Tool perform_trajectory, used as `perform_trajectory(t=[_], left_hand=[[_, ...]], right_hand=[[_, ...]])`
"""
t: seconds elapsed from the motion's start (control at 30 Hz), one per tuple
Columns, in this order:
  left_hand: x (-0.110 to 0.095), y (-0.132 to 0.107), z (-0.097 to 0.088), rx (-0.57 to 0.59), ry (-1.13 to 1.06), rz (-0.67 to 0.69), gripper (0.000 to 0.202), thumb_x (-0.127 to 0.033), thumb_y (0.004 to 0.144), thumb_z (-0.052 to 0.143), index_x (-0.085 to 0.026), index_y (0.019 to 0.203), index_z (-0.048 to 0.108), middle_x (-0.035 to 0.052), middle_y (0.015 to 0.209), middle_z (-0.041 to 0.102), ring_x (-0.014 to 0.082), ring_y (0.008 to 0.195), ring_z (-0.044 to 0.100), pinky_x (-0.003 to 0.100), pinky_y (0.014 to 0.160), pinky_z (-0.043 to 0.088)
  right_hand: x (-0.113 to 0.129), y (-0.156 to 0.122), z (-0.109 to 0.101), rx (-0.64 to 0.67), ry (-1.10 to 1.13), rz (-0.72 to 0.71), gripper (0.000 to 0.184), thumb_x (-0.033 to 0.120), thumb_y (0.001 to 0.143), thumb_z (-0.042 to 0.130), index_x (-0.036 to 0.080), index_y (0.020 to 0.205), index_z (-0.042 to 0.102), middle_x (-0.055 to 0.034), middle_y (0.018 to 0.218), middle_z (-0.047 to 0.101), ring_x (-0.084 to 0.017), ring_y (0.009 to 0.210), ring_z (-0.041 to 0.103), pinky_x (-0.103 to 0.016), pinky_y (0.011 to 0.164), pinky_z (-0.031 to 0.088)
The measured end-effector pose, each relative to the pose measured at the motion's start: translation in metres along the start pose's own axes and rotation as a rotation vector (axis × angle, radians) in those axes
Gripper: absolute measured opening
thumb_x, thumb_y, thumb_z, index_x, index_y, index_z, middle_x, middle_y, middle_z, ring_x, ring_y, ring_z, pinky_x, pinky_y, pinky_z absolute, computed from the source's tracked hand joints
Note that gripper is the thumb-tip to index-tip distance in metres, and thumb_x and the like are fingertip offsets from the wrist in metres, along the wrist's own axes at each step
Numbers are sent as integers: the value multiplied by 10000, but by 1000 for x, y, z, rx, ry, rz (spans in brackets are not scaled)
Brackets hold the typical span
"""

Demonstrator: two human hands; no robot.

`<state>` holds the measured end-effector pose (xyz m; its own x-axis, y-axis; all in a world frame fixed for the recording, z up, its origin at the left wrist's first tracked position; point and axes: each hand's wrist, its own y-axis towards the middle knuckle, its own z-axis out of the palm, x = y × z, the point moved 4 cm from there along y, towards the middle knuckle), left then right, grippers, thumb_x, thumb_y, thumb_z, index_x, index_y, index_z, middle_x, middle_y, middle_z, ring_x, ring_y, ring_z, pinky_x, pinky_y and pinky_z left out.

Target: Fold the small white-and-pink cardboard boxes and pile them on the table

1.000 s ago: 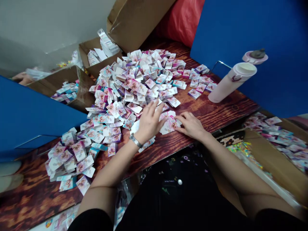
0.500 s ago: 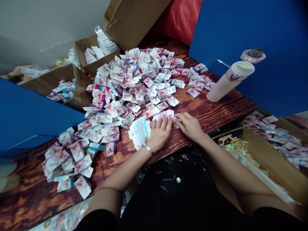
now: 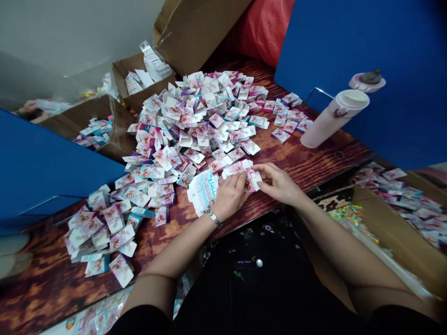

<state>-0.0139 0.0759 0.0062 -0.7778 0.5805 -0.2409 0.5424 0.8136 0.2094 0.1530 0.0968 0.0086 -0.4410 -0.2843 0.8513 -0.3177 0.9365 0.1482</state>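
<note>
A small pink-and-white folding carton [image 3: 256, 177] lies between my hands near the table's front edge. My right hand [image 3: 277, 184] pinches its right side, thumb below and fingers above. My left hand [image 3: 228, 197], wearing a metal watch band, has its fingers bent down onto the carton's left side; the fingertips are partly hidden. Beyond the left hand lie flat pink cartons [image 3: 237, 167]. A fan of flat blue-and-white cartons [image 3: 201, 193] rests beside the left hand, partly under its wrist. Just behind is a big heap of small cartons [image 3: 188, 118], many with raised flaps.
A pale pink bottle [image 3: 330, 118] with its lid flipped up stands at right, near some closed cartons [image 3: 289, 125]. Blue panels [image 3: 349, 56] flank the table. Cardboard boxes [image 3: 136, 93] stand at back left, where another person's hand [image 3: 30, 108] shows. An open box [image 3: 391, 228] sits lower right.
My left hand has drawn its spread fingers in and bent them. My right hand has shifted slightly and now grips the carton's right side, with more of the carton showing between the hands.
</note>
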Motion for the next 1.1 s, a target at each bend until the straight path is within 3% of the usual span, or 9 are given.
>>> perform_trajectory(t=[0.13, 0.37, 0.47, 0.53, 0.6, 0.7, 0.8, 0.97, 1.1], left_hand=[[-2, -1, -5, -13, 28, -9, 532, -351, 909, 571, -122, 1362, 409, 150, 1253, 582, 291, 1128, 544, 448, 974, 452], [-3, -2, -7, -43, 36, 9, 506, -360, 919, 553, -118, 1345, 425, 156, 1223, 595, 289, 1103, 551, 453, 948, 464], [-4, -3, -6, -56, 0, 22, 397, -313, 939, 516, -124, 1286, 479, 137, 1154, 635, 263, 1052, 590, 426, 925, 479], [-4, -4, -7, -80, -47, 5, 352, -276, 938, 505, -133, 1259, 496, 121, 1093, 659, 245, 1005, 620, 400, 900, 491], [-3, -4, -8, -119, -128, -32, 429, -274, 924, 520, -138, 1323, 439, 108, 1063, 670, 225, 961, 642, 368, 870, 505], [-2, -4, -13, -171, -266, -72, 596, -279, 905, 541, -177, 1436, 290, 104, 1174, 643, 203, 1003, 647, 346, 896, 501], [-3, -4, -17, -207, -332, -57, 576, -254, 891, 554, -206, 1413, 316, 109, 1310, 573, 205, 1118, 611, 350, 955, 477], [-3, -5, -16, -201, -343, 8, 380, -236, 896, 541, -196, 1264, 455, 89, 1163, 636, 192, 1043, 634, 325, 895, 499], [-2, -5, -17, -198, -283, 48, 296, -238, 914, 517, -196, 1205, 480, 88, 1119, 645, 191, 1012, 637, 325, 870, 512]], right_hand=[[-4, -1, 1, 33, 85, 36, 392, 189, 791, 594, 225, 1180, 561, -53, 1108, 563, -152, 783, 619, -296, 687, 535], [6, 4, 0, 19, -69, -14, 287, 205, 803, 603, 201, 1090, 600, -36, 975, 559, -140, 738, 569, -285, 682, 482], [11, 4, 1, -7, -148, -40, 208, 224, 804, 636, 197, 1008, 608, -30, 948, 582, -164, 801, 576, -297, 726, 472], [15, 0, 2, -78, -160, -52, 228, 263, 815, 657, 198, 1027, 600, -38, 969, 596, -173, 816, 587, -304, 727, 487], [19, -7, 1, -238, -148, -87, 280, 306, 845, 650, 196, 1094, 584, -66, 1035, 594, -178, 828, 604, -311, 716, 518], [30, -21, 3, -452, -223, -255, 235, 305, 872, 641, 194, 1077, 611, -118, 1143, 575, -224, 995, 611, -361, 838, 541], [36, -30, 10, -438, -287, -373, 165, 240, 901, 602, 192, 1050, 655, -146, 1272, 539, -250, 1128, 574, -399, 944, 510], [34, -29, 18, -250, -66, -275, 195, 243, 948, 523, 206, 1077, 663, -113, 1343, 524, -234, 1186, 560, -380, 981, 493], [25, -24, 14, -319, 237, -23, 296, 355, 961, 512, 236, 1219, 593, -65, 1149, 643, -193, 1033, 627, -316, 855, 540]])
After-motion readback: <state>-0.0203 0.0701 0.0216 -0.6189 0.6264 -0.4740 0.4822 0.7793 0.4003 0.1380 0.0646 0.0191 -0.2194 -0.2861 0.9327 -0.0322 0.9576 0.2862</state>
